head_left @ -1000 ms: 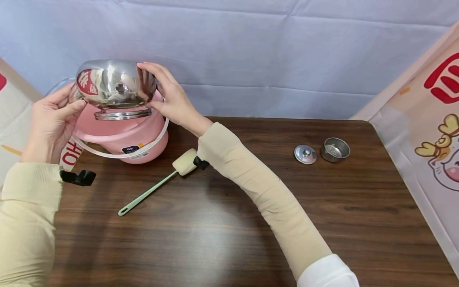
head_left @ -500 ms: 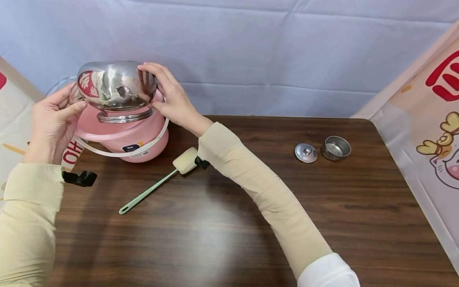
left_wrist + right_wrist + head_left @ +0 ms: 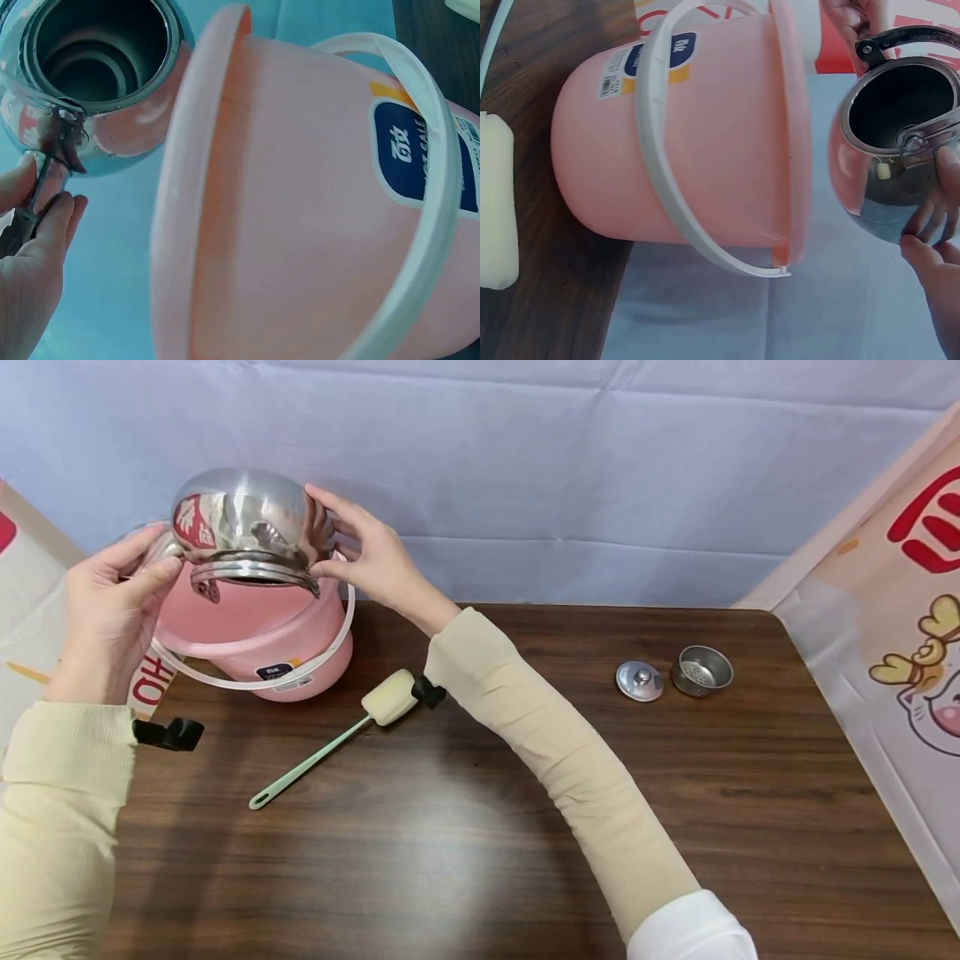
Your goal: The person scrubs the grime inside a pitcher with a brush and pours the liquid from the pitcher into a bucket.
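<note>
A shiny stainless steel teapot (image 3: 247, 518) is held tipped over above the mouth of a pink bucket (image 3: 255, 664). Its round opening (image 3: 900, 101) faces down, and the inside looks dark. At the teapot's left side, my left hand (image 3: 112, 602) pinches a shiny part that sticks out; whether this is spout or handle I cannot tell. My right hand (image 3: 378, 556) grips the round body from the right, fingers spread over the steel and thumb near the rim. Drops show on the teapot near the rim in the left wrist view.
A sponge brush (image 3: 386, 697) with a green handle lies on the brown wooden table (image 3: 480, 827), right of the bucket. Farther right are a small metal lid (image 3: 639, 681) and a strainer cup (image 3: 701, 671). The bucket's white handle (image 3: 217, 677) hangs down in front.
The teapot has risen slightly and tilted, so its opening and rim now show more. My right hand has shifted a little up and to the right with it.
</note>
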The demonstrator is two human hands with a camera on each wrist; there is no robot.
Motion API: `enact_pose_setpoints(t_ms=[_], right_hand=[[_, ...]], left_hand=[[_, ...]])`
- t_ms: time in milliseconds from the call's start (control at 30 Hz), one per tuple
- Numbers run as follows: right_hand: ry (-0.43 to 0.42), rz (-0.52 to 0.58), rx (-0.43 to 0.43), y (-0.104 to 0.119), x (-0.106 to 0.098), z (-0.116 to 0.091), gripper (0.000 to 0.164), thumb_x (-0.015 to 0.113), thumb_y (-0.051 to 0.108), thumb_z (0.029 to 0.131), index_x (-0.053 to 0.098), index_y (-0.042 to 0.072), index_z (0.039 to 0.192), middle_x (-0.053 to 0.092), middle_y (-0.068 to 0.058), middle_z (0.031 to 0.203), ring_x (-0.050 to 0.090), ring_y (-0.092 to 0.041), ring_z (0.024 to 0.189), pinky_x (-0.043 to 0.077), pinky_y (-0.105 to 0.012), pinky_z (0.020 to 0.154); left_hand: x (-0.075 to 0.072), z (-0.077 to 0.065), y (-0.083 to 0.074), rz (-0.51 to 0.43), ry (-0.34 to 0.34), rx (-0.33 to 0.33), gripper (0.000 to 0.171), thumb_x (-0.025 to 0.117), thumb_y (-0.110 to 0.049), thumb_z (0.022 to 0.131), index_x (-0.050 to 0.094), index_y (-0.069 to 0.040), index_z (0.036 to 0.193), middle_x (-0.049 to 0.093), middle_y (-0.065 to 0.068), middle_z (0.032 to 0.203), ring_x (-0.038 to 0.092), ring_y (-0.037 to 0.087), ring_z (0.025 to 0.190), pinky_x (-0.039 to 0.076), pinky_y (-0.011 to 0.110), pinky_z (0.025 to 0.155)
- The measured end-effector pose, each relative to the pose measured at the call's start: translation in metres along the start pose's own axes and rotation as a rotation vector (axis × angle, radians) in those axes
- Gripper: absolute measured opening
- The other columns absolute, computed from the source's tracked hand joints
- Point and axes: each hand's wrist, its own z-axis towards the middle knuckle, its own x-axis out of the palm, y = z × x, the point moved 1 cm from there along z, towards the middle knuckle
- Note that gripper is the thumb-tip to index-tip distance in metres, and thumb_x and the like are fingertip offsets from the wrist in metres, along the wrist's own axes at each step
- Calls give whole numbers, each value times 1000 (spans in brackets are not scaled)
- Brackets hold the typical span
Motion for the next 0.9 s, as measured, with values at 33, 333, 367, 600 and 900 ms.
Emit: enact_pose_setpoints(t_ms=[33,333,367,600,900], right_hand=[[2,6,11,1,-1,0,75,70,0,76,35,15,141,33,-1,143,43,-7,121,37,-13,91],[6,-1,32,6,-5,0,68,65,11,84,31,15,142,32,-1,144,47,-9,119,35,-12,92],[4,-3,34,4,-4,1,67,65,12,84,31,15,142,32,0,144,47,-9,119,35,-12,92],[-15,-1,73,-5,-6,8,64,62,20,87,31,21,142,38,5,140,43,1,119,35,-11,90],[-44,-213,93,4,-19,0,56,52,36,91,30,30,142,61,3,111,52,-3,94,38,-15,80]], left_hand=[[1,0,-1,-3,-8,-1,42,49,29,75,54,15,114,57,20,111,63,26,94,48,28,78],[15,-2,-4,86,-45,77,35,57,26,72,58,17,105,61,22,97,65,27,81,51,30,69],[17,-2,-4,109,-49,95,34,58,25,71,59,18,104,62,22,96,65,26,80,51,29,67],[28,-7,-5,306,-81,149,30,66,20,68,65,13,97,64,16,88,65,19,74,51,26,63],[42,-12,-2,367,-45,103,25,68,16,69,67,11,94,67,15,82,67,18,67,50,27,63]])
